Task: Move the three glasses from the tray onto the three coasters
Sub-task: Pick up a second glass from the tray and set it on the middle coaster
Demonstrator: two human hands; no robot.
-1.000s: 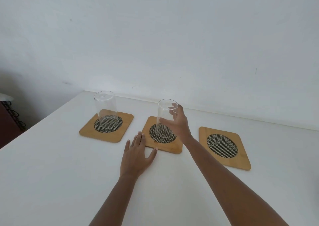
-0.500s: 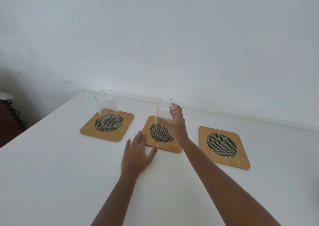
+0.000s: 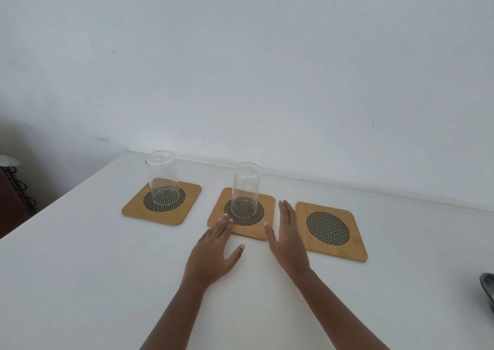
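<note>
Three wooden coasters with dark woven centres lie in a row on the white table. A clear glass [image 3: 162, 178] stands mouth-down on the left coaster [image 3: 133, 209]. A second clear glass [image 3: 246, 189] stands mouth-down on the middle coaster [image 3: 267, 202]. The right coaster [image 3: 358, 245] carries nothing. My left hand [image 3: 213, 253] lies flat on the table, fingertips touching the middle coaster's front edge. My right hand [image 3: 290, 238] is open, fingers straight, between the middle and right coasters, apart from the glass. The third glass is out of view.
The white table [image 3: 80, 269] meets a plain white wall at the back. A grey rim, perhaps the tray [image 3: 487, 288], shows at the right edge. Dark furniture [image 3: 13, 200] stands beyond the table's left edge.
My right hand has let go of the second glass, which now stands on the middle coaster, and has drawn back toward me and to the right. My left hand has barely moved.
</note>
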